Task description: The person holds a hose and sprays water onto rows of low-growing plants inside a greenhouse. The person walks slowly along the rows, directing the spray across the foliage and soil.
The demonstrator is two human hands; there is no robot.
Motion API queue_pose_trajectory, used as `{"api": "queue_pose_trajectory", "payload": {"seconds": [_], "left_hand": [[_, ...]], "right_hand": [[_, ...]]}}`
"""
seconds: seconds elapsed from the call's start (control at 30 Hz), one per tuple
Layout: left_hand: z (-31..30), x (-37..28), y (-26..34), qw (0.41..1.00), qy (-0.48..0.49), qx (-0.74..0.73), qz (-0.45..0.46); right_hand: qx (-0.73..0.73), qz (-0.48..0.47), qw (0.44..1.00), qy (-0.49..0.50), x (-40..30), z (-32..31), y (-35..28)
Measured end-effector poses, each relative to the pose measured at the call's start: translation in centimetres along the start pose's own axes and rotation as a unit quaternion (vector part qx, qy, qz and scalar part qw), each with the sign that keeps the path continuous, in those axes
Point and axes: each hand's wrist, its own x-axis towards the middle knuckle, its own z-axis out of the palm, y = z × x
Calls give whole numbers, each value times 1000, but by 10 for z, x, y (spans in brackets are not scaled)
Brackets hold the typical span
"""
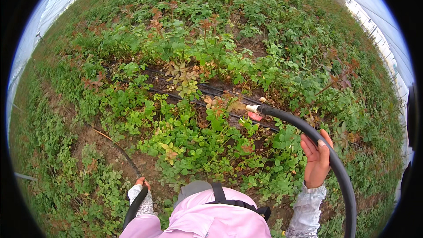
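My right hand supports a thick black hose, its thumb against the near side and some fingers passing behind. The hose arcs up from the lower right and ends in a white nozzle that points left, low over the planted bed. A blurred brownish stream seems to leave the nozzle onto wet soil. At the lower left, my left hand is closed around another stretch of black hose, which runs away up-left along the soil path; whether both stretches are one hose cannot be seen.
Leafy bushes, apparently roses, with reddish shoots surround me. Black drip lines cross the bed beneath the leaves. A pink-red scrap lies below the nozzle. Bare soil shows at left. Translucent greenhouse sheeting borders the field.
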Motion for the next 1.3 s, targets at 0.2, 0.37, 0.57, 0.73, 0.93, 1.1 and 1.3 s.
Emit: {"api": "queue_pose_trajectory", "payload": {"seconds": [0.2,0.37,0.57,0.73,0.93,1.1,1.3], "left_hand": [[0,5,17,995,7,38,-87],[4,9,14,996,-15,90,-21],[0,-2,10,996,-15,88,11],[-11,-17,17,947,-34,298,118],[-28,-31,5,876,-125,422,199],[-53,-58,-11,815,-131,511,238],[-85,-103,-42,687,-3,615,387]], "right_hand": [[-39,1,999,13,-1,15,2],[-54,-19,996,65,-15,-17,-21],[1,-56,995,81,-56,-76,-48],[18,-74,987,141,-103,-163,-71],[0,-115,971,209,-149,-276,-98],[-6,-153,956,249,-171,-361,-115],[-16,-182,938,294,-182,-444,-132]]}}
